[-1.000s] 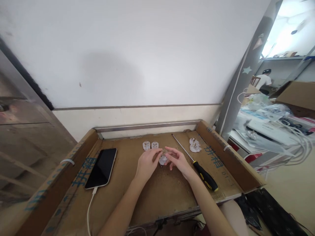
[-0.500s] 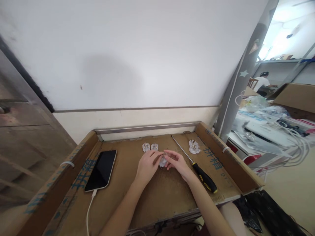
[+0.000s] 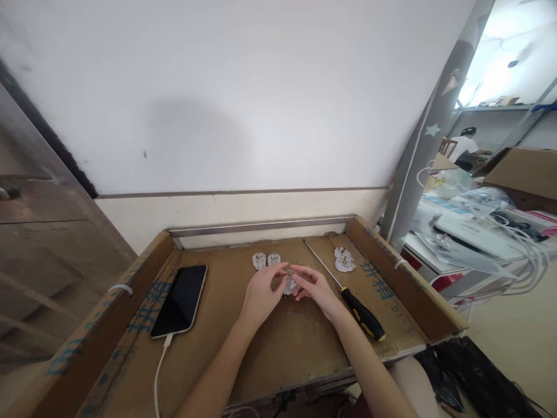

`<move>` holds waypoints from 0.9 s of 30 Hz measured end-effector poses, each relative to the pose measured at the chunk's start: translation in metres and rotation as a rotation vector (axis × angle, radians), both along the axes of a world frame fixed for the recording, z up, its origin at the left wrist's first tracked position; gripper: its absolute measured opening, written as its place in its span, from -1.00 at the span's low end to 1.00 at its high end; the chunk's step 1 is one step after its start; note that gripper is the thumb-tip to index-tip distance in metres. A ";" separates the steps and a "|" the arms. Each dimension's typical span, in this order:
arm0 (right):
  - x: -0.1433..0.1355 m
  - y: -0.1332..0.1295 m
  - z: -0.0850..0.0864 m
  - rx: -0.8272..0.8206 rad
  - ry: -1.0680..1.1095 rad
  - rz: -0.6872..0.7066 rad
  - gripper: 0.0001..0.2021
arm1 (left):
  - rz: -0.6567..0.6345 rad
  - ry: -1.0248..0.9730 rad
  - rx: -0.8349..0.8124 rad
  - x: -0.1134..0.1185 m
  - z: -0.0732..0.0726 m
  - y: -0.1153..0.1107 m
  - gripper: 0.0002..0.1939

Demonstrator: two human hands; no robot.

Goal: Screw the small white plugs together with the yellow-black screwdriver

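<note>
A small clear plastic piece [image 3: 290, 285] is held between both hands over the middle of the cardboard tray [image 3: 256, 366]. My left hand [image 3: 264, 290] grips its left side with thumb and fingers. From the other side, my right hand [image 3: 314, 288] has its fingertips closed on the same piece. Two similar clear pieces with metal pins, one at the left [image 3: 259, 260] and one beside it [image 3: 274, 259], lie just beyond my left hand. Two more clear pieces [image 3: 344, 260] rest together at the right. A screwdriver [image 3: 362, 313] with a black and yellow handle lies right of my right hand.
A black-screened phone [image 3: 180, 301] with a white cable lies at the tray's left. Raised cardboard edges [image 3: 402, 281] border the tray. A cluttered table [image 3: 470, 232] and a seated person [image 3: 465, 145] are at the right.
The fingertips of my left hand have shifted slightly, with a wider gap between thumb and index finger. The clear piece has moved slightly right. The screwdriver and phone stay in place.
</note>
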State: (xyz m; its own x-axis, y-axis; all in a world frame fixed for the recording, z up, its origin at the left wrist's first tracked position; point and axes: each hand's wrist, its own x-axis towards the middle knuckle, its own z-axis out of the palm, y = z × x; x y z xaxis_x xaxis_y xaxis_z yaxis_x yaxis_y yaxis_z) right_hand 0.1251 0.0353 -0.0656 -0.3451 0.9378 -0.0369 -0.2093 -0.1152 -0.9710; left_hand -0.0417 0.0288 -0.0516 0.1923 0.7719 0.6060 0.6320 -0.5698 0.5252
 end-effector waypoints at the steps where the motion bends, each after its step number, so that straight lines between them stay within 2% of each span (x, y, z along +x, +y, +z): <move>1: 0.000 0.000 0.000 0.001 -0.001 0.002 -0.70 | -0.004 -0.004 -0.013 0.000 0.000 0.000 -0.72; 6: 0.001 0.000 0.001 0.008 0.001 -0.015 -0.69 | -0.004 0.002 0.018 0.002 0.004 -0.003 -0.69; 12: 0.001 0.000 0.001 0.009 0.000 -0.032 -0.67 | 0.044 0.022 0.119 0.003 0.006 -0.003 -0.77; 23: 0.001 0.000 0.001 -0.005 -0.003 -0.031 -0.69 | 0.009 0.029 0.000 0.002 0.003 -0.002 -0.71; 27: 0.001 0.000 0.004 -0.011 0.013 -0.046 -0.68 | 0.019 -0.025 0.091 0.004 0.009 0.000 -0.73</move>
State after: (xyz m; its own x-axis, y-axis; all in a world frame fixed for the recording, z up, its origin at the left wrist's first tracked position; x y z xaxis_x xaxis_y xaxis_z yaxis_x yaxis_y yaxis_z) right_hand 0.1266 0.0350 -0.0621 -0.3024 0.9522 -0.0434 -0.2270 -0.1162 -0.9669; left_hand -0.0377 0.0283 -0.0427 0.1623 0.7169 0.6780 0.6303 -0.6040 0.4878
